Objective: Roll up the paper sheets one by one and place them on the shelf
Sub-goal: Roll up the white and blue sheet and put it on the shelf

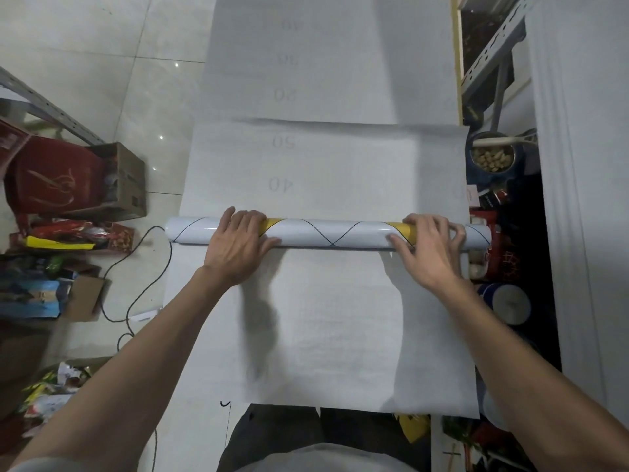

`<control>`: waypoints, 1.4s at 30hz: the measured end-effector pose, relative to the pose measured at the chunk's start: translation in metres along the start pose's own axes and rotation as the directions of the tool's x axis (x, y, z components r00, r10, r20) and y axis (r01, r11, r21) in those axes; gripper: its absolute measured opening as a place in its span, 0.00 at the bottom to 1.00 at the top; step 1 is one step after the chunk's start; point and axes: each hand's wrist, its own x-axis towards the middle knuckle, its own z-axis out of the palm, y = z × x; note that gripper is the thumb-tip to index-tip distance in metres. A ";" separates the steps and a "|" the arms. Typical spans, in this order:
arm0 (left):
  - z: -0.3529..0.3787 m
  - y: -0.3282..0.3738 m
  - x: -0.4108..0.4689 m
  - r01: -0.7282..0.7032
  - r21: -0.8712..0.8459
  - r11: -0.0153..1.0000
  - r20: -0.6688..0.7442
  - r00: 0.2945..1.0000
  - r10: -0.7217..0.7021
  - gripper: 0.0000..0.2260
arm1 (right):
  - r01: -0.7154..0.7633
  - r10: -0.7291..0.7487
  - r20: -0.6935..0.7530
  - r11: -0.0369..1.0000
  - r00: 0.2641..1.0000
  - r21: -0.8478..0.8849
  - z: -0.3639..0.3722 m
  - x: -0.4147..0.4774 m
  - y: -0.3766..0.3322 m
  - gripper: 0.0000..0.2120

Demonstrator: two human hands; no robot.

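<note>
Midway, by our judgement: our paper sheet (326, 158) lies flat on the floor, running away from us. The paper roll (333, 233) sits crosswise on it, long axis left to right, so the next push goes forward. Our left hand (238, 247) and right hand (430, 250) curl over the roll, equally near. Faint inverted numerals read 50 and 40; a farther sheet (326, 63) shows 20.

One wide-angle head cam, looking fwd & steeply down, close over paper sheet (340, 165) on floor (102, 46).
</note>
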 end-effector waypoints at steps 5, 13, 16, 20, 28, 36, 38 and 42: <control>-0.005 0.003 0.000 -0.012 0.085 0.996 -0.016 1.000 0.013 0.29 | -0.007 0.007 0.042 1.000 0.999 -0.016 0.004 -0.003 -0.003 0.35; 0.002 0.000 -0.003 -0.023 0.031 0.999 -0.027 0.999 0.024 0.27 | 0.028 -0.028 0.044 1.000 0.999 0.001 0.005 -0.003 -0.007 0.30; 0.001 -0.002 -0.001 -0.040 0.065 0.997 -0.038 0.998 0.042 0.31 | 0.053 -0.050 0.062 0.998 0.997 -0.046 0.003 -0.002 -0.007 0.33; -0.001 -0.005 0.003 -0.049 0.035 0.998 -0.026 0.998 0.050 0.25 | 0.036 -0.035 0.038 0.999 0.999 -0.033 0.000 0.001 -0.010 0.27; -0.002 -0.007 0.003 -0.051 0.035 0.998 -0.054 0.997 0.053 0.32 | 0.027 -0.022 0.073 0.997 0.997 -0.072 -0.001 0.000 -0.013 0.33; 0.004 -0.008 0.001 -0.068 0.048 0.997 -0.015 0.998 0.069 0.29 | -0.005 0.008 0.086 0.999 0.996 -0.034 0.000 0.001 -0.016 0.32; 0.002 -0.007 0.005 -0.071 0.054 0.996 -0.014 0.997 0.072 0.31 | 0.015 -0.009 0.111 0.998 0.994 -0.053 0.000 0.001 -0.015 0.37; -0.004 -0.008 0.008 -0.062 0.034 0.998 0.005 0.998 0.062 0.29 | 0.000 0.006 0.095 0.998 0.995 -0.063 -0.003 0.004 -0.014 0.30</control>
